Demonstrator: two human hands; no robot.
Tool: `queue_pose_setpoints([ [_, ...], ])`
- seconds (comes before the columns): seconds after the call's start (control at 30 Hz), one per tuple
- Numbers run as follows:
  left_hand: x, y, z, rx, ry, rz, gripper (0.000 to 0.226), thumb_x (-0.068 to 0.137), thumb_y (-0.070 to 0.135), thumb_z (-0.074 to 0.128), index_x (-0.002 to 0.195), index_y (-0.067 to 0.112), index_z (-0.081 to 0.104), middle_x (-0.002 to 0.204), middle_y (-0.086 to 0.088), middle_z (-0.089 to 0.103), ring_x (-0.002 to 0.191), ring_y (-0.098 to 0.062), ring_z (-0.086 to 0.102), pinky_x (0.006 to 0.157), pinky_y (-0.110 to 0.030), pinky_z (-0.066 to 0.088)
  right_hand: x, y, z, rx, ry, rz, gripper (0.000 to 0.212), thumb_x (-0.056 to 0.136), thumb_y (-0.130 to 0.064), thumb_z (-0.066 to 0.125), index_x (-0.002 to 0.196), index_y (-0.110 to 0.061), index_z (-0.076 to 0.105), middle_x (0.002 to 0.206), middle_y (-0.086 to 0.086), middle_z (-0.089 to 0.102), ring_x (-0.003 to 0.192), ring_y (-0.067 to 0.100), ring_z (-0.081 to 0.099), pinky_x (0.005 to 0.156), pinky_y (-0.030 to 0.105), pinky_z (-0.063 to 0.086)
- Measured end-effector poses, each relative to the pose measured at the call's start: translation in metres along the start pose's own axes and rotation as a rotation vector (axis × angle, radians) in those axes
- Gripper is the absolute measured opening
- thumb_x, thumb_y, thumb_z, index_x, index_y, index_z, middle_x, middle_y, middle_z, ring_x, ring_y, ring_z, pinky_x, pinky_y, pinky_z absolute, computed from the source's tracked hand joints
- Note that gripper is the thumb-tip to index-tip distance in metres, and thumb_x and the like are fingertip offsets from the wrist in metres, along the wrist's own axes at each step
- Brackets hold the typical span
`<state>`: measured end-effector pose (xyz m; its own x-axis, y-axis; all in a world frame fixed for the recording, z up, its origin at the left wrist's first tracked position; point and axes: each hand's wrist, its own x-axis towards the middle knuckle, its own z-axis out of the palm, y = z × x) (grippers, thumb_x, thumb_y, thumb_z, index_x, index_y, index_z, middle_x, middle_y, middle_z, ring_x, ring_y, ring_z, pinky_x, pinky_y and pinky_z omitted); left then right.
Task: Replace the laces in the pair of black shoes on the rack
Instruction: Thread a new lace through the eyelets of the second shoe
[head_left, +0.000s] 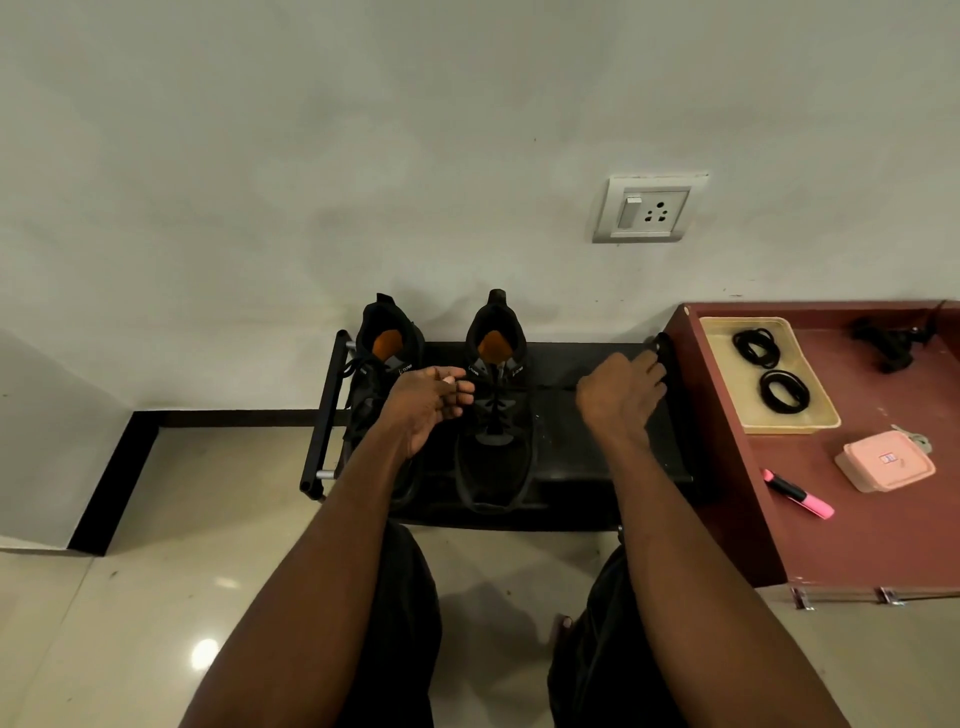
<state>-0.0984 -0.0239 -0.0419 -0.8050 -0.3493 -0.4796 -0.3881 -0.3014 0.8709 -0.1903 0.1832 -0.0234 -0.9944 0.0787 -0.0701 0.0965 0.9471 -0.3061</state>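
Two black lace coils (756, 345) lie in the yellow tray (815, 423).

The left hand (426, 402) and forearm hide much of the left shoe (382, 364); both forearms run off the bottom edge.

Two black shoes (441, 400), two lace coils (769, 369), one tray (727, 374), one highlighter (800, 494), one pink box (883, 463).

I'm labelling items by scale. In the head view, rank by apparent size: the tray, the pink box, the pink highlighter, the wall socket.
1. Tray
2. Wall socket and pink box: look alike, and they sit at different distances, so unranked
3. Pink highlighter
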Motion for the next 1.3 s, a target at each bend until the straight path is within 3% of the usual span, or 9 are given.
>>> queue_pose_setpoints([
  [0.1,-0.004,-0.003,0.008,0.099,-0.027,0.077,0.011,0.099,0.009,0.060,0.105,0.001,0.057,0.089,-0.016,0.074,0.074,-0.022,0.072,0.061,-0.028,0.055,-0.003,-0.015,0.009,0.277,-0.015,-0.282,0.032,0.089,-0.009,0.065,0.120,-0.005,0.065,0.127,0.016,0.061,0.119,0.030,0.056,0.101,0.038,0.045],
  [0.17,-0.007,-0.005,0.013,0.150,-0.040,0.145,0.015,0.092,0.013,0.070,0.096,0.002,0.061,0.081,-0.015,0.073,0.066,-0.021,0.069,0.054,-0.026,0.052,-0.010,-0.031,0.012,0.599,-0.302,-0.377,0.029,0.090,-0.007,0.066,0.119,-0.010,0.068,0.116,0.006,0.070,0.110,0.018,0.064,0.099,0.031,0.050],
  [0.27,-0.005,-0.005,0.014,0.169,-0.032,0.176,0.012,0.092,0.014,0.070,0.093,0.002,0.070,0.078,-0.012,0.072,0.066,-0.018,0.067,0.056,-0.026,0.051,-0.020,-0.044,0.020,0.660,-0.532,-0.472,0.025,0.090,-0.015,0.071,0.115,-0.012,0.070,0.103,0.001,0.073,0.098,0.011,0.068,0.087,0.025,0.053],
  [0.4,-0.004,-0.005,0.018,0.161,-0.132,0.136,0.010,0.100,0.010,0.058,0.100,0.002,0.065,0.085,-0.012,0.072,0.074,-0.020,0.070,0.063,-0.028,0.056,-0.017,-0.045,0.030,0.598,-0.396,-0.431,0.006,0.089,-0.013,0.070,0.093,-0.012,0.075,0.076,-0.004,0.068,0.070,0.004,0.061,0.065,0.020,0.045],
  [0.57,-0.003,-0.005,0.022,0.183,-0.004,0.217,0.014,0.098,0.014,0.063,0.097,0.000,0.064,0.076,-0.010,0.071,0.063,-0.018,0.066,0.055,-0.026,0.052,-0.014,-0.044,0.034,0.782,-0.468,-0.326,0.005,0.086,-0.013,0.075,0.084,-0.009,0.077,0.080,0.007,0.075,0.077,0.015,0.069,0.077,0.037,0.056],
  [0.77,0.003,-0.003,0.022,0.150,0.078,0.202,0.017,0.095,0.022,0.068,0.084,0.009,0.070,0.062,0.002,0.059,0.053,-0.007,0.049,0.050,-0.023,0.042,-0.015,-0.049,0.036,0.925,-0.465,-0.262,0.004,0.086,-0.013,0.076,0.089,-0.011,0.077,0.088,0.004,0.076,0.088,0.018,0.072,0.081,0.030,0.056],
  [0.93,0.011,-0.008,0.025,0.116,0.236,0.204,0.014,0.096,0.018,0.066,0.086,0.010,0.069,0.068,-0.001,0.061,0.058,-0.007,0.054,0.054,-0.019,0.047,-0.011,-0.055,0.047,0.619,-0.197,-0.400,0.011,0.090,-0.011,0.064,0.085,-0.013,0.074,0.088,0.001,0.067,0.079,0.012,0.060,0.061,0.008,0.035],
  [1.17,0.024,-0.017,0.028,0.119,0.302,0.113,0.013,0.096,0.007,0.062,0.095,0.011,0.074,0.091,-0.007,0.072,0.084,-0.018,0.068,0.076,-0.030,0.059,-0.004,-0.067,0.056,0.387,-0.114,-0.520,0.018,0.086,-0.001,0.052,0.084,0.002,0.070,0.098,0.011,0.054,0.082,0.022,0.052,0.069,0.036,0.047],
  [1.3,0.027,-0.020,0.027,0.104,0.309,0.084,0.016,0.094,0.007,0.063,0.103,0.008,0.076,0.096,-0.009,0.075,0.092,-0.021,0.071,0.088,-0.038,0.059,0.006,-0.069,0.059,0.400,-0.219,-0.515,0.016,0.085,0.000,0.054,0.082,0.002,0.069,0.101,0.012,0.058,0.087,0.026,0.056,0.074,0.038,0.047],
])
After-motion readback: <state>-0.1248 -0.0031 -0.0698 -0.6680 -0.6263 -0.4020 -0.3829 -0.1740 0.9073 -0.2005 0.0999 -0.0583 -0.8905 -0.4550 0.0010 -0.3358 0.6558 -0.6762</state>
